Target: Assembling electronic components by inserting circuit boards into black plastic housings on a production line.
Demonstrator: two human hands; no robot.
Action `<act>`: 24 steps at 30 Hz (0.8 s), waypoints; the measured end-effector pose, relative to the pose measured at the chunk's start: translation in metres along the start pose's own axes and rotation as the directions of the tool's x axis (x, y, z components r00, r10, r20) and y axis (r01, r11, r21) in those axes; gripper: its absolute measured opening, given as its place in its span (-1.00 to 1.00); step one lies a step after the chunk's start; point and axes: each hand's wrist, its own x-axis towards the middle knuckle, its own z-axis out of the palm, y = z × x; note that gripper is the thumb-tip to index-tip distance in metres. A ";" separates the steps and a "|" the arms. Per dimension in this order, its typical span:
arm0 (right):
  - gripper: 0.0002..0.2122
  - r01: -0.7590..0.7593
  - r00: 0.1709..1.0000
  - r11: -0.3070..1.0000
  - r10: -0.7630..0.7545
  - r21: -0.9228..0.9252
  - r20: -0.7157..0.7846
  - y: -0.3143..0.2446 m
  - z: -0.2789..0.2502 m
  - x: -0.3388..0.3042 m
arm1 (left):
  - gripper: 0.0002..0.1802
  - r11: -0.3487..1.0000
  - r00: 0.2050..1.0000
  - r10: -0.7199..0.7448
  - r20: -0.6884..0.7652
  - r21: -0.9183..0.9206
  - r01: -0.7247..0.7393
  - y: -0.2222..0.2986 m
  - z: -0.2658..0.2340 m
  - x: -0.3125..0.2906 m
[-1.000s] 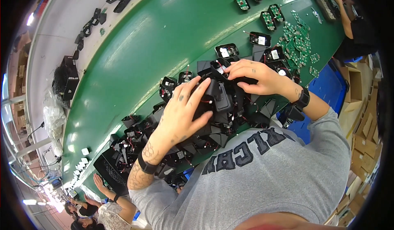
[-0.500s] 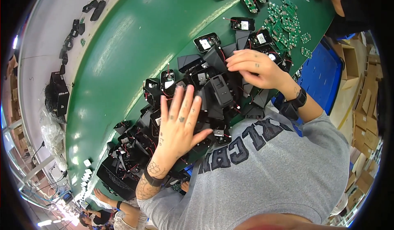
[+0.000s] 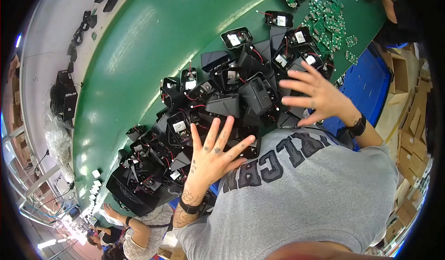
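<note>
A long heap of black plastic housings lies along the near side of the green table; many are open and show red wires and white parts inside. My left hand, fingers spread and holding nothing, hovers at the near edge of the heap, close to an open housing with a white part. To the right, my right hand is also spread and bare, above the heap's right end. Between the two hands a closed dark housing rests on top of the others. Whether either palm touches anything is hidden.
Green circuit boards are spread at the far right of the green table. A black bin stands at the lower left, near a co-worker's arm. Beyond the right edge are a blue tray and cardboard boxes.
My left hand has drawn back toward me and slightly right. My right hand has moved right and down, its fingers now spread wider. The closed housing between them looks tipped differently.
</note>
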 end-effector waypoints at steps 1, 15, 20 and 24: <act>-0.36 -0.019 1.000 1.000 0.019 0.011 0.020 -0.003 0.013 -0.002 | -0.25 0.999 1.000 0.024 -0.016 0.034 -0.024 0.002 0.004 0.000; -0.48 0.043 0.896 0.997 -0.009 0.067 -0.443 -0.009 0.087 -0.034 | -0.56 0.976 0.788 -0.213 -0.578 -0.085 0.202 0.014 0.036 -0.034; -0.46 0.017 0.981 1.000 -0.017 -0.003 -0.195 -0.012 0.078 -0.048 | -0.69 0.919 0.526 -0.379 -0.761 -0.246 0.307 0.026 0.039 -0.061; -0.41 -0.030 0.996 0.999 0.028 -0.023 -0.084 -0.015 0.084 -0.025 | -0.68 0.915 0.576 -0.401 -0.713 -0.278 0.292 0.038 0.053 -0.047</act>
